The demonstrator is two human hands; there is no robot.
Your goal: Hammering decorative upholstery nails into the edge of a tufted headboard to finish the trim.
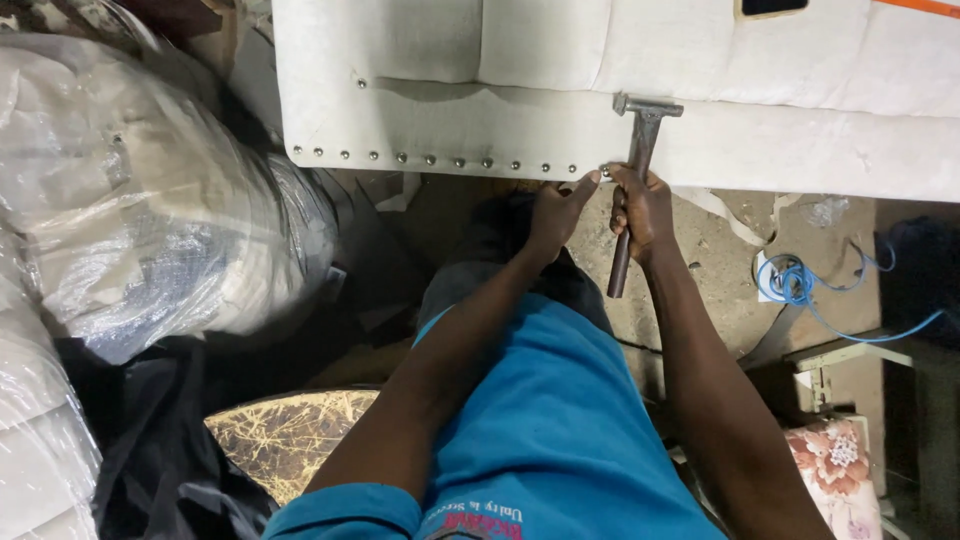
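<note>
We see cream upholstery (560, 135) w/ silver studs (430, 159) along its lower edge, dark grey hammer (637, 160), blue cable (805, 285), pink floral cushion (835, 465).

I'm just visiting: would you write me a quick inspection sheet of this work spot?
Surface: bare concrete floor.
Job's things: cream upholstered panel, stud row along its edge; hammer.
Clutter: plastic-wrapped rolls, fabric strips.
Hands: left hand pinches at the row's end; right hand grips the hammer.
Cables: blue cord, coiled.
Surroundings: floral cushion.
</note>
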